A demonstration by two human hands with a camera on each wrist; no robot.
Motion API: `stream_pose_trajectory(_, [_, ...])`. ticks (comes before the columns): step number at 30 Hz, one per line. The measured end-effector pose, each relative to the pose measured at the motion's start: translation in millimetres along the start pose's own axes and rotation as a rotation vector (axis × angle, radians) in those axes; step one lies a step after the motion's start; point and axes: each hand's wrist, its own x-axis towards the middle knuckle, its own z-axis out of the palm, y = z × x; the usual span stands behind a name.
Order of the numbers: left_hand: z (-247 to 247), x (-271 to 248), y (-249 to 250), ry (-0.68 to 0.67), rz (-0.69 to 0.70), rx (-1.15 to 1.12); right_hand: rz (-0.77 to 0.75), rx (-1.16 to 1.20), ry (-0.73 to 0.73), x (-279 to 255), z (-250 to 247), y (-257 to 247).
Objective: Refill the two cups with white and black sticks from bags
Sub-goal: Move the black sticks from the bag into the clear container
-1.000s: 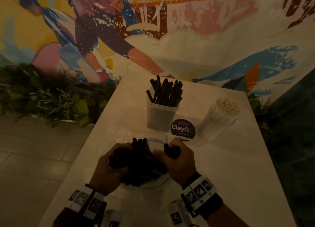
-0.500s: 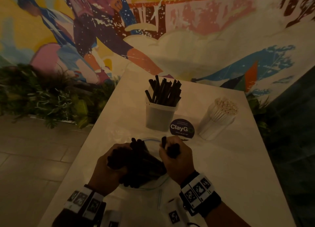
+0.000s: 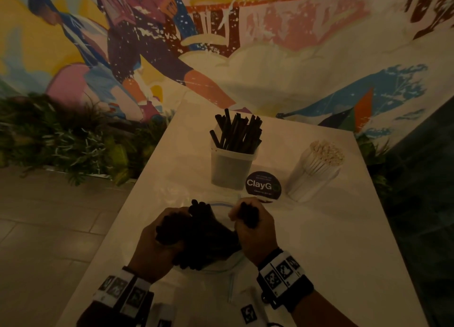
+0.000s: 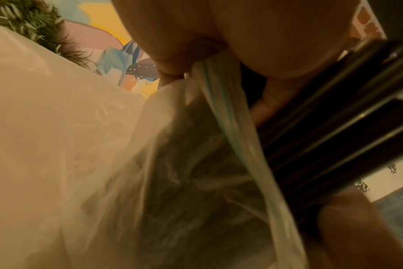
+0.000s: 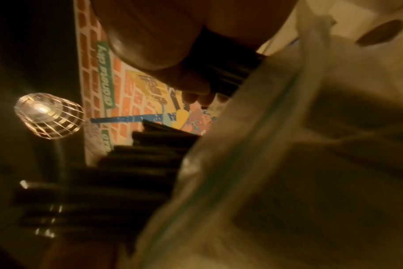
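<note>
- Gripping a fistful of black sticks (image 3: 249, 215), the right hand (image 3: 255, 231) is curled tight around them at about 5 o'clock in the head view, the stick ends poking up past the knuckles.
- Left hand (image 3: 157, 248), at about 7 o'clock, has its fingers wrapped over a larger bundle of black sticks (image 3: 206, 238) lying in a clear zip bag (image 3: 228, 290) on the pale bench (image 3: 344, 240); the dim light makes it hard to say whether the fingers also catch the bag's plastic.
- Left wrist view shows the bag's blue-edged rim (image 4: 230, 127) gathered under the palm, with dark glossy sticks (image 4: 334, 118) running diagonally beside it.
- Right wrist view, blurred, shows rows of black sticks (image 5: 127, 174) emerging from the bag's mouth (image 5: 253, 145) below the thumb.
- Farther up the bench, near 12 o'clock, a translucent cup (image 3: 231, 167) stands upright with black sticks (image 3: 237, 132) fanned out of its top.
- At 2 o'clock from the hands, a second cup (image 3: 312, 179) leans slightly, packed full with white sticks (image 3: 326, 152).
- Between the two cups lies a round dark sticker reading "ClayG" (image 3: 262, 185), flat on the bench.
- Behind the bench: a bright painted mural (image 3: 221, 44) and a strip of green foliage (image 3: 61, 140) along the tiled floor (image 3: 49, 228).
</note>
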Motion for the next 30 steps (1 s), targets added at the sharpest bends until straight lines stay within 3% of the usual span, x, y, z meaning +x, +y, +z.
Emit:
stream_pose_trajectory(10, [1, 0, 1, 0.007, 0.028, -0.005, -0.053, 0.220, -0.011, 10, -4, -29])
stream_pose_trajectory(19, [1, 2, -6, 0.006, 0.062, 0.042, -0.222, 0.328, -0.216, 38, -31, -106])
stream_pose_trajectory(26, [1, 1, -3, 0.010, 0.055, 0.038, -0.506, 0.423, 0.140, 106, -47, -149])
stream_pose_trajectory(30, [-3, -2, -7, -0.002, 0.039, 0.003, -0.544, 0.462, 0.254, 143, -43, -154])
